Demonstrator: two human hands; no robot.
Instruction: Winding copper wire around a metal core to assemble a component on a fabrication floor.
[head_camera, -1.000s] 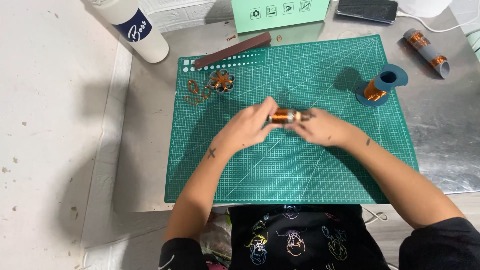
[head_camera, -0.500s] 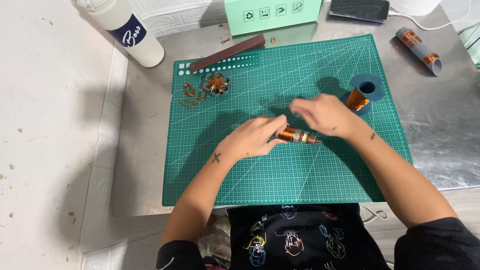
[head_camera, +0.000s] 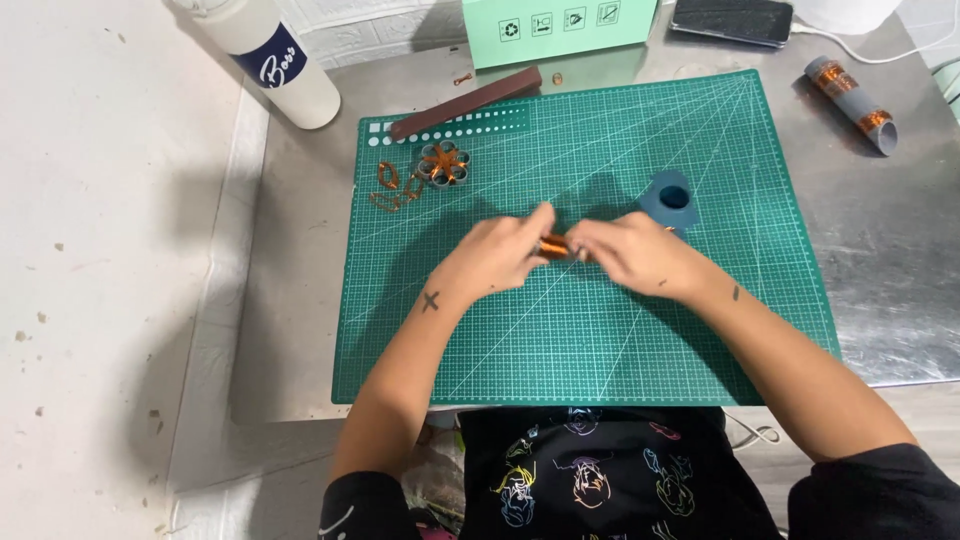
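Both my hands meet over the middle of the green cutting mat (head_camera: 600, 340). My left hand (head_camera: 495, 258) and my right hand (head_camera: 635, 255) pinch a small copper-coloured roll (head_camera: 553, 246) between their fingertips, one hand at each end. Only a short stretch of the roll shows between the fingers. Just behind my right hand stands a blue-grey tube (head_camera: 672, 197) with its dark opening facing up.
A copper and grey flower-shaped piece (head_camera: 443, 163) and loose copper loops (head_camera: 392, 187) lie at the mat's far left. A brown strip (head_camera: 465, 102), a white bottle (head_camera: 268, 55), a mint-green box (head_camera: 555, 28), a phone (head_camera: 735, 20) and a grey copper-banded tube (head_camera: 852, 104) sit along the back.
My right hand has come back from the blue-grey tube and joined my left hand on the copper roll. The view has shifted slightly.
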